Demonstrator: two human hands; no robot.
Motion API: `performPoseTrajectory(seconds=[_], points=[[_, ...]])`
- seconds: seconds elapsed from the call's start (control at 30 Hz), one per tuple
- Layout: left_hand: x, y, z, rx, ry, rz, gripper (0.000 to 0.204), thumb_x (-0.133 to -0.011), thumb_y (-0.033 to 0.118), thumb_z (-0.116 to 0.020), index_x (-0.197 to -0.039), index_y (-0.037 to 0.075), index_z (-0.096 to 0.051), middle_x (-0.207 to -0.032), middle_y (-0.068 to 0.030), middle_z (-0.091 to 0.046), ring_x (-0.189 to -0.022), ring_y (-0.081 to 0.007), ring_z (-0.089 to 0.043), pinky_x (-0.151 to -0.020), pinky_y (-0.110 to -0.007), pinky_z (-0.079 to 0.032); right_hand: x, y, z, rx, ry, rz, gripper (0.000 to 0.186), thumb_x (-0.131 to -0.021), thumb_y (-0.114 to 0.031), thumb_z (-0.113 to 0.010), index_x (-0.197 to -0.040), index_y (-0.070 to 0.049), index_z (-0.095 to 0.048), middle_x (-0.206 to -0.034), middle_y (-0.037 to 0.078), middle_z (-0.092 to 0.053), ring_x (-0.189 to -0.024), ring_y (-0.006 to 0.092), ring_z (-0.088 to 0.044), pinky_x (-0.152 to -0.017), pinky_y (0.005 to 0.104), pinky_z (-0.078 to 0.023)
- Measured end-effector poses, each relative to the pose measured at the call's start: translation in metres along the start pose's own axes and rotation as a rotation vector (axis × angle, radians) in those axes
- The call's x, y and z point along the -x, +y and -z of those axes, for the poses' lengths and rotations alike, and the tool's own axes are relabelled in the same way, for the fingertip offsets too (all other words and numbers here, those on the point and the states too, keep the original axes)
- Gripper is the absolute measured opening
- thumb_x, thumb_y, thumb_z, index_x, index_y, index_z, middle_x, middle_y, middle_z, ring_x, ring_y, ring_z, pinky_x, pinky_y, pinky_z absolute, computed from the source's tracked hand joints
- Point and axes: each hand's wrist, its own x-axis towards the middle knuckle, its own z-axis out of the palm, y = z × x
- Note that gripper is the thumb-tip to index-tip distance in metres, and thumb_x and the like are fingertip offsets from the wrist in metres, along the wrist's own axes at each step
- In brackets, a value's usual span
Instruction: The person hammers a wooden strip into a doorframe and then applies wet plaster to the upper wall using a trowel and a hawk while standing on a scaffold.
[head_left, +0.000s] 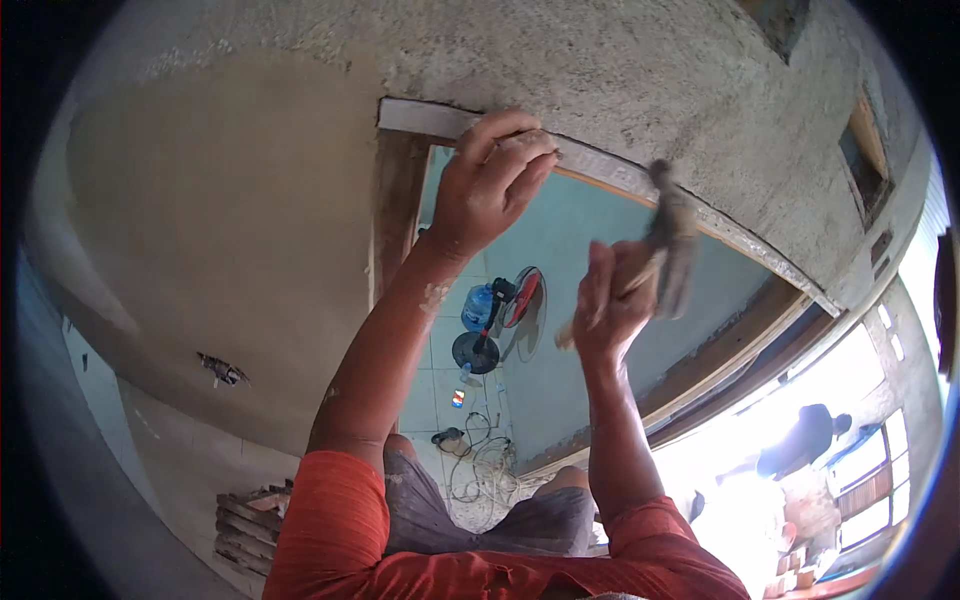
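My right hand (612, 312) is closed round the wooden handle of a hammer (678, 250). The hammer's head is smeared by motion and overlaps the lintel edge. My left hand (497, 178) is raised to the top of the doorway, its fingers curled together against a pale strip (420, 118) along the head of the frame. Whatever sits between those fingertips is hidden or too small to name. A brown wooden jamb (400, 215) runs down beside my left wrist. Rough grey plaster wall (570, 75) rises above the strip.
Through the opening are a standing fan (524, 298), a blue water jug (478, 306), a phone (458, 398) and tangled cable (480, 475) on the tiles. A wall box with loose wires (222, 370) is at left, a wood stack (250, 525) lower left, another person (805, 440) right.
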Motion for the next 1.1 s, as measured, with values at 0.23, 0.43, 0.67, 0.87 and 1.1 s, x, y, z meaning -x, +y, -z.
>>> performPoseTrajectory(seconds=[0.23,0.43,0.67,0.87,1.1], points=[[-0.002,0.000,0.002,-0.035,-0.040,0.004,0.027,-0.086,0.006,-0.083,-0.109,0.008,-0.069,-0.116,-0.0093,-0.065,-0.102,-0.0274,-0.067,-0.083,-0.037,-0.059,-0.066,0.023,0.014,0.028,0.305,0.114,0.041,-0.082,-0.013,-0.091,-0.098,-0.004,-0.054,-0.079,0.001,-0.061,-0.062,0.0057,-0.059,-0.053,0.0213,-0.046],[-0.003,0.001,0.002,0.019,-0.045,-0.001,0.037,-0.079,0.005,-0.090,-0.108,0.007,-0.067,-0.121,-0.0088,-0.061,-0.089,-0.0111,-0.066,-0.068,-0.025,-0.060,-0.080,0.027,0.026,0.104,0.274,0.133,0.045,-0.078,-0.018,-0.094,-0.099,-0.005,-0.056,-0.082,0.001,-0.064,-0.062,0.0088,-0.060,-0.058,0.0222,-0.049],[0.004,0.007,-0.007,0.051,0.056,0.102,0.040,-0.076,0.010,-0.092,-0.104,0.008,-0.064,-0.123,-0.0070,-0.059,-0.084,-0.0116,-0.069,-0.070,-0.025,-0.064,-0.039,0.008,0.009,-0.062,0.222,0.157,0.033,-0.096,-0.033,-0.074,-0.097,-0.007,-0.054,-0.068,0.000,-0.051,-0.052,0.0065,-0.046,-0.048,0.0229,-0.040],[0.001,0.011,-0.007,0.092,0.046,0.119,0.040,-0.078,0.007,-0.090,-0.106,0.007,-0.062,-0.122,-0.0078,-0.059,-0.089,-0.0119,-0.069,-0.072,-0.024,-0.065,0.016,0.031,0.031,0.302,-0.185,0.579,0.025,-0.103,-0.025,-0.056,-0.108,0.000,-0.059,-0.090,0.009,-0.059,-0.061,0.0181,-0.061,-0.049,0.0311,-0.049],[0.004,0.008,-0.004,0.094,0.056,0.123,0.054,-0.075,0.003,-0.091,-0.119,0.006,-0.059,-0.122,-0.0103,-0.062,-0.079,-0.0081,-0.064,-0.066,-0.023,-0.061,0.018,0.012,0.034,0.361,-0.182,0.523,0.018,-0.100,-0.019,-0.058,-0.099,-0.002,-0.062,-0.083,0.009,-0.058,-0.062,0.0218,-0.057,-0.053,0.0341,-0.045]])
